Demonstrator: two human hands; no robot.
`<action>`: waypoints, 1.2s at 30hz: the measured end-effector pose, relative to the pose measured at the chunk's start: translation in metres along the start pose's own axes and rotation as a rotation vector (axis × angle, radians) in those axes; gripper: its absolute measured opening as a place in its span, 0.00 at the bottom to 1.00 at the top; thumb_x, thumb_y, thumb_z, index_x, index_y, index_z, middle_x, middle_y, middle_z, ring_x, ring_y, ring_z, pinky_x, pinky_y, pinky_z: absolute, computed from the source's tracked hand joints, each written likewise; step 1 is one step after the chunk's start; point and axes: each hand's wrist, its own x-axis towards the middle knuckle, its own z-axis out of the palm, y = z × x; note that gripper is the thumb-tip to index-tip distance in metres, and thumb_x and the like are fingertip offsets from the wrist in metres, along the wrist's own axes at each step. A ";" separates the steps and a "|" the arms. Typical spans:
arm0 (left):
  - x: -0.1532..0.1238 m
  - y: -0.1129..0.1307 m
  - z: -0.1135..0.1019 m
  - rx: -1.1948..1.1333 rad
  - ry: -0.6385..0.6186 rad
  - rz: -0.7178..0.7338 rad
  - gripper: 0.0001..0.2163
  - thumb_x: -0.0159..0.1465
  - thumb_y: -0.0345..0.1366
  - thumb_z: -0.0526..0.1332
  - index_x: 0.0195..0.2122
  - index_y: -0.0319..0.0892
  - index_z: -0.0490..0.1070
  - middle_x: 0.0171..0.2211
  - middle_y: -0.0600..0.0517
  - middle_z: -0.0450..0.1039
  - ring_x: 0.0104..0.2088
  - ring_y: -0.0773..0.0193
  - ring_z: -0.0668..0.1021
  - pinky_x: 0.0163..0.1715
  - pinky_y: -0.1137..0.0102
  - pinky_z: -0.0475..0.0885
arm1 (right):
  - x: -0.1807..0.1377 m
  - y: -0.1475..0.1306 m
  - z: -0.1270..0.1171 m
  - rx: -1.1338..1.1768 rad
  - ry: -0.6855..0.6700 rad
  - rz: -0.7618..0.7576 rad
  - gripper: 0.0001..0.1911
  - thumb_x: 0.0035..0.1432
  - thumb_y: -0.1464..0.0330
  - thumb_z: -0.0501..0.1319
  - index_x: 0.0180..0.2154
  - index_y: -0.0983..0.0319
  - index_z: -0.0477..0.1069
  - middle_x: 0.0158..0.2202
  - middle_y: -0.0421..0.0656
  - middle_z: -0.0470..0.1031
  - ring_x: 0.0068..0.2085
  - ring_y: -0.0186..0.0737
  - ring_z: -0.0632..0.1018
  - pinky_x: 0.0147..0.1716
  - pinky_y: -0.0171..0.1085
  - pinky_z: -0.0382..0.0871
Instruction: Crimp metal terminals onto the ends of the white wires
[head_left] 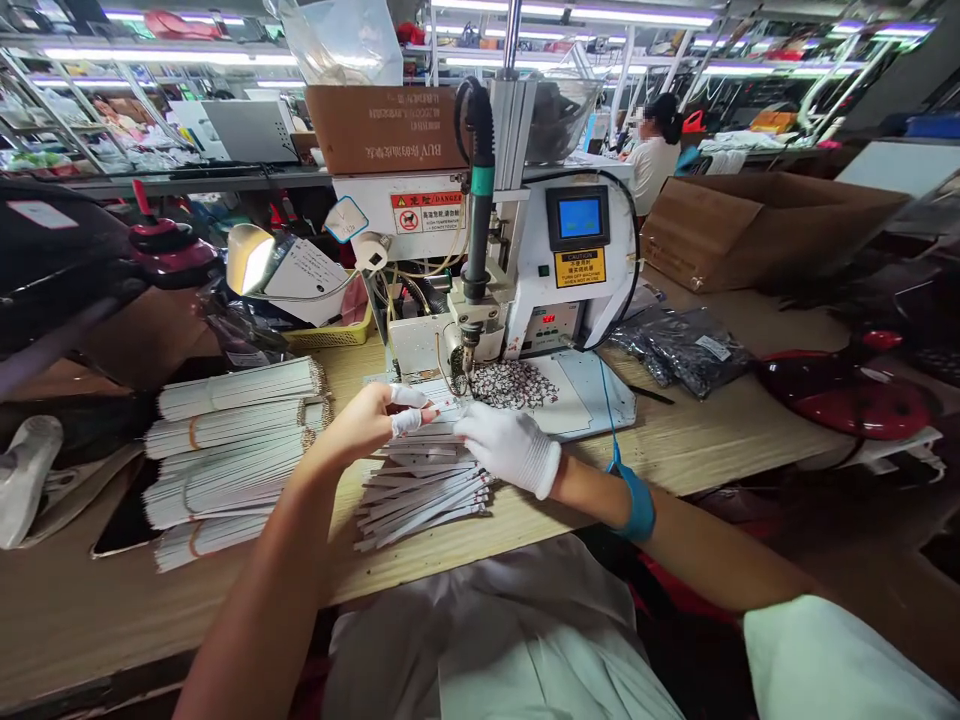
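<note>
My left hand [367,420], with white covers on the thumb and a finger, pinches at a thin white strip [442,396] just under the soldering head [469,350] of a bench machine. My right hand [514,450] wears a white knit glove, and a blue band circles that wrist. Its fingertips are closed close to the strip's end; what lies between them is hidden. Below both hands a loose fanned pile of white strips [424,505] lies on the wooden table. Many small dark-and-white pieces [517,385] are heaped beside the head on a white plate [592,395].
Banded bundles of white strips [217,470] are stacked at left. Behind them sit a lit lamp [250,260] and a yellow basket [330,335]. Plastic bags [679,345] and an open carton [765,225] stand right. A blue cord [607,410] runs to my right wrist. A person [654,165] sits beyond.
</note>
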 end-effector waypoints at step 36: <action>0.008 -0.022 0.012 0.534 -0.049 -0.006 0.15 0.50 0.38 0.63 0.39 0.41 0.72 0.35 0.49 0.69 0.33 0.63 0.72 0.33 0.72 0.66 | -0.018 0.022 -0.020 0.992 -0.310 0.457 0.10 0.53 0.66 0.56 0.26 0.66 0.68 0.16 0.35 0.62 0.17 0.27 0.62 0.17 0.29 0.53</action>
